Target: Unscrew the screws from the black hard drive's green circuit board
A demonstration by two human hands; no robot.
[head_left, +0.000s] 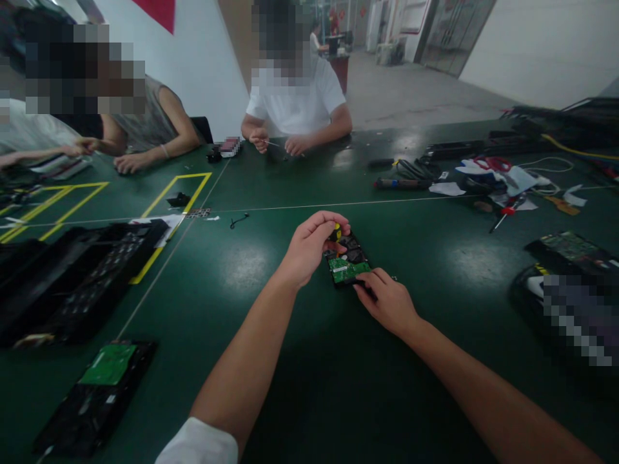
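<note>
A small black hard drive (349, 259) with a green circuit board facing up lies on the dark green table (271, 309) in front of me. My left hand (312, 245) is closed in a pinch around a yellow-handled screwdriver (336, 231) held upright over the drive's far end. My right hand (387, 299) rests at the drive's near right corner, fingers closed on its edge and holding it down.
Black trays (72, 277) and another drive with a green board (104, 380) lie at the left. Tools, cables and papers (488, 177) clutter the far right. More boards (570, 248) sit at the right edge. Two people work across the table, hands on it.
</note>
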